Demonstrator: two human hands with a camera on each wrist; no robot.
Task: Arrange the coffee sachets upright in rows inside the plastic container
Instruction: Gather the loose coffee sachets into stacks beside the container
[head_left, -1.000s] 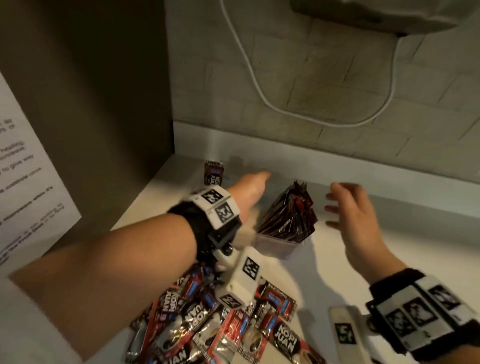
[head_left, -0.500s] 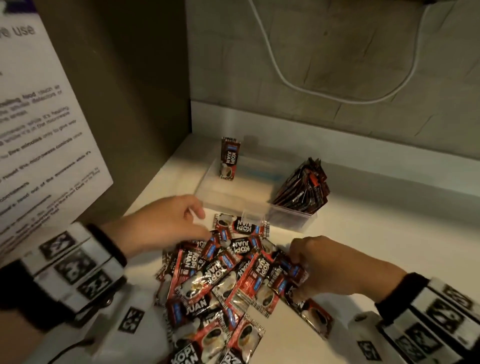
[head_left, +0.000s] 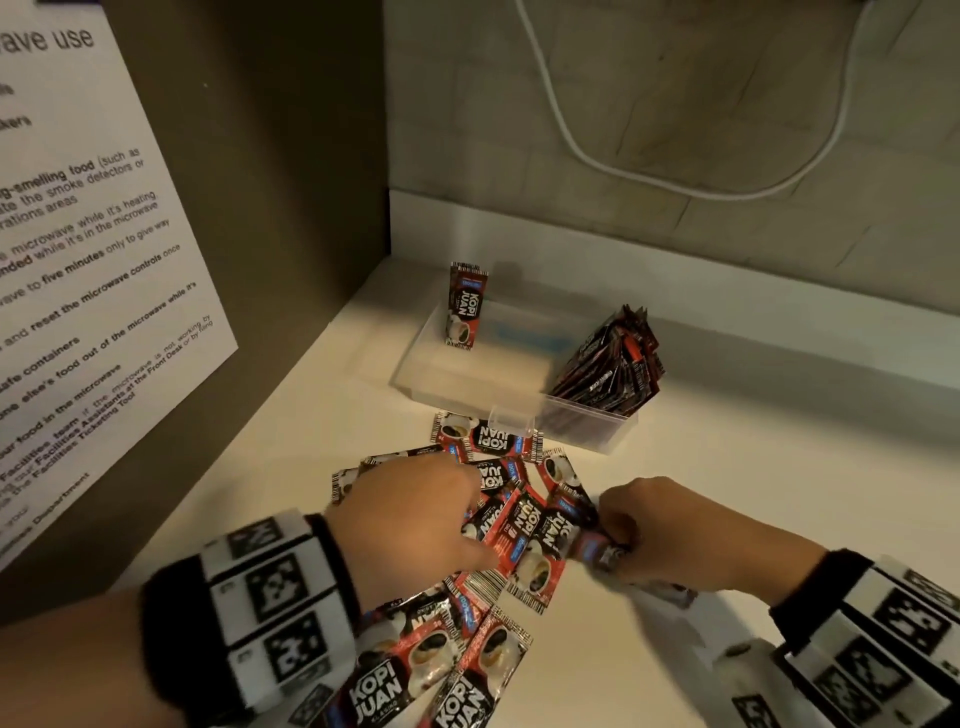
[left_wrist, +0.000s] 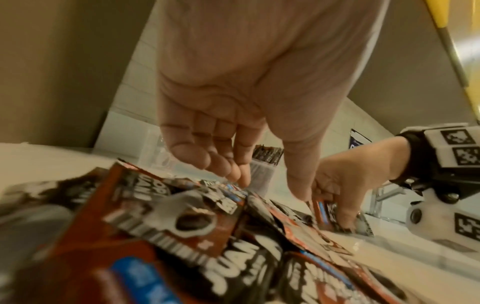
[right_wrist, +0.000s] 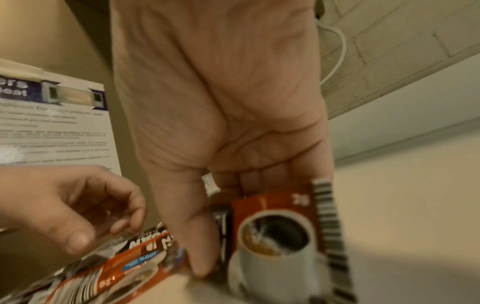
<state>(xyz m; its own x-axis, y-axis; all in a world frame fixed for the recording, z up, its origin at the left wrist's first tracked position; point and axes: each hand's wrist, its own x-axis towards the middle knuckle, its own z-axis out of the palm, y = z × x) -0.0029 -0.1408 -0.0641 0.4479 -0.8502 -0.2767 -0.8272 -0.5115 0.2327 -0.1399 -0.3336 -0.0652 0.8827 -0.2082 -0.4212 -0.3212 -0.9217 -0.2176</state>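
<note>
while the right hand (head_left: 670, 535) pinches a sachet (right_wrist: 280, 236), the left hand (head_left: 410, 519) rests loosely on the loose pile (head_left: 519, 525) before the container (head_left: 467, 379)

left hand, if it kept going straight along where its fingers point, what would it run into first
Probably the loose sachets directly under the left hand's fingertips. Beyond them lies the right hand, pinching one sachet. Depth is unclear.

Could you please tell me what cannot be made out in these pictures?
- Head view: how many sachets the right hand holds; its knuckles hide the grip.
- Head view: how many sachets are in the bundle in the plastic container; too tightly packed.
- Left wrist view: the loose pile is blurred.
- Head view: the notice is cut off by the edge.
</note>
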